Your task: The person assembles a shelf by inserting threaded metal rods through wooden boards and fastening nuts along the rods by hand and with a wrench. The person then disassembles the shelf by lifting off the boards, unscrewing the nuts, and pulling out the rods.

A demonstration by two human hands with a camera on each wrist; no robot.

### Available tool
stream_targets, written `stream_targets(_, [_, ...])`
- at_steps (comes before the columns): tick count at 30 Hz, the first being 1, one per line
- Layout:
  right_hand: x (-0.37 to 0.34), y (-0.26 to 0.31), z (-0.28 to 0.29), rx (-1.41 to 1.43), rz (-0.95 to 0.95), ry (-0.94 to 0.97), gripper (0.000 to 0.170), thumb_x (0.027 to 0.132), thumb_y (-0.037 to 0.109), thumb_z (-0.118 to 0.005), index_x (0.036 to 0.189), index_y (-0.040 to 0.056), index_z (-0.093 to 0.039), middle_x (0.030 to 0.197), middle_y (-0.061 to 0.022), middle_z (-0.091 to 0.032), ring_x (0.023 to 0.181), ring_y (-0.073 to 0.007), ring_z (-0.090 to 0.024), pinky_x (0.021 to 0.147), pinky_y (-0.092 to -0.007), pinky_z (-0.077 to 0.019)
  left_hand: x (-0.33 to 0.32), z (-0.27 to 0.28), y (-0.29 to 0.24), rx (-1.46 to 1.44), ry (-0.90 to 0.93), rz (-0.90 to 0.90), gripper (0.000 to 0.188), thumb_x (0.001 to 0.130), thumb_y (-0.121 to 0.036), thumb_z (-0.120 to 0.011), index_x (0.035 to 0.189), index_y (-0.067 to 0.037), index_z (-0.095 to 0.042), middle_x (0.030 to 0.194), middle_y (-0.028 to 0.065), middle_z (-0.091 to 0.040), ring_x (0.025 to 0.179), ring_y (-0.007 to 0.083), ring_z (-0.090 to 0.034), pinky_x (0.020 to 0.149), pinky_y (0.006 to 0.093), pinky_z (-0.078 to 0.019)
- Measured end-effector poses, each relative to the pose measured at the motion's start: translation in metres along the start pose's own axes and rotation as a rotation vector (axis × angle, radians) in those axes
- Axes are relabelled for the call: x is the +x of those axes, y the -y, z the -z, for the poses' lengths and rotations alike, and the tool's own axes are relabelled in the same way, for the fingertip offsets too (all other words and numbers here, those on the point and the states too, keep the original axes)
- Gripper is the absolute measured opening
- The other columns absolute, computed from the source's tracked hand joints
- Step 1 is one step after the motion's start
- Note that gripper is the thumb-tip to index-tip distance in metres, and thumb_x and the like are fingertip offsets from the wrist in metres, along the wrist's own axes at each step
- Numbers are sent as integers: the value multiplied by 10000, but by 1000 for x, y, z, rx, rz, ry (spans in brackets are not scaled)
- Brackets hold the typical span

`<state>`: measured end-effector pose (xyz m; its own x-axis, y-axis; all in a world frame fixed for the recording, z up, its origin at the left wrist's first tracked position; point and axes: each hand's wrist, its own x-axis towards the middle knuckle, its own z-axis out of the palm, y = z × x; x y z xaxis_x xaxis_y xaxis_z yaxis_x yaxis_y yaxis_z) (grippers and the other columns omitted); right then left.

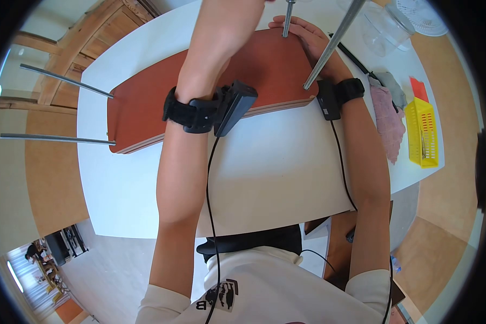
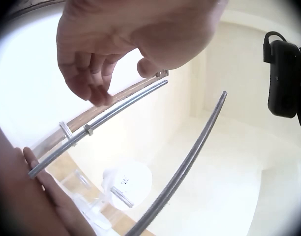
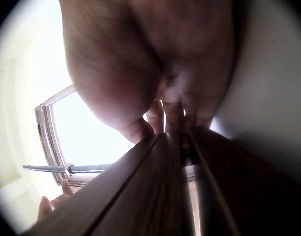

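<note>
A stack of red-brown boards lies on the table, with metal rods standing at its corners. My left hand is raised over the stack, cut off by the top of the head view. In the left wrist view the left hand has loosely bent fingers, thumb apart and nothing between them, beside a threaded rod carrying a nut. Along the stack's right end, the right hand rests with extended fingers. The right wrist view shows the right hand touching the board edges.
On the white table, a clear jar, a pink cloth and a yellow basket stand or lie to the right. Two rods project at the left. Cables run from both wrist cameras.
</note>
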<state>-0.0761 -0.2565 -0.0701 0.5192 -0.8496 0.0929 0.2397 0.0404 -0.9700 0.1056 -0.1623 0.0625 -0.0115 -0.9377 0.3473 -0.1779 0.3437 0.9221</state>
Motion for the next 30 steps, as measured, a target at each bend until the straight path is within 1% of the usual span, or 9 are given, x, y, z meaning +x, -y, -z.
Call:
stream_targets(2, [3,-6,5,14,6,17,355,1067,169,-510,1360,-7,-604,1312,-98,-670,1207,-194,-644,1062,-321,-512,-2,-7,4,65,-62,-143,665,1100,-515,-409,1300,94,-587,1160,190,-684,1107,229,-621,993,366,-467])
stream_targets(5, [6,-11,7,86,-69,-116,362,1069,173,-505,1370,-5,-598,1321,-111,-666,1223,-204,-639,1074,-323,-507,5,-1,18,26,115,-266,664,1099,-514,-410,1305,92,-584,1163,191,-686,1099,233,-620,997,361,-460])
stream_targets(10, [-1,2,-2,4,-12,-17,367,1068,165,-508,1383,-3,-589,1324,-97,-663,1211,-195,-640,1068,-315,-505,44,80,-2,-716,1064,133,703,1102,-516,-393,1383,114,-525,1247,229,-666,1207,277,-602,1078,376,-421])
stream_targets(11, [-1,3,-3,4,-11,-15,367,1068,165,-508,1383,-3,-589,1324,-97,-663,1211,-195,-640,1068,-315,-505,34,63,-2,-715,1063,132,703,1102,-516,-393,1383,114,-525,1247,229,-666,1207,277,-602,1078,376,-421])
stream_targets(13, [-1,3,-3,0,-34,-19,365,1066,158,-500,1380,-3,-592,1325,-96,-661,1214,-193,-638,1070,-316,-504,2,7,0,32,-49,-48,706,1105,-517,-384,1368,119,-539,1232,237,-668,1178,291,-618,1064,376,-433])
stream_targets(17, [2,-2,2,21,-21,4,367,1068,157,-490,1383,-2,-591,1331,-107,-658,1224,-198,-634,1077,-321,-502,4,-4,10,26,62,20,700,1104,-518,-380,1365,106,-559,1171,227,-689,1138,281,-633,1034,368,-446])
stream_targets(25, [-2,2,-4,27,-38,-28,364,1067,167,-502,1375,-6,-592,1323,-119,-663,1224,-204,-636,1070,-326,-512,-6,8,-26,132,7,233,767,1105,-538,-336,1502,117,-398,1416,304,-555,1371,344,-511,1164,388,-352])
stream_targets(28, [-1,0,1,44,-22,7,363,1068,168,-501,1374,-5,-592,1327,-129,-661,1230,-211,-635,1069,-329,-516,5,1,-1,-47,41,24,782,1107,-542,-330,1508,128,-370,1446,312,-526,1381,345,-503,1168,382,-351])
stream_targets(30, [3,-4,7,41,-53,-11,363,1070,169,-497,1374,-6,-591,1330,-134,-659,1231,-215,-634,1071,-330,-517,2,-3,8,-80,114,11,785,1108,-542,-326,1508,131,-368,1447,316,-525,1384,348,-503,1170,384,-349])
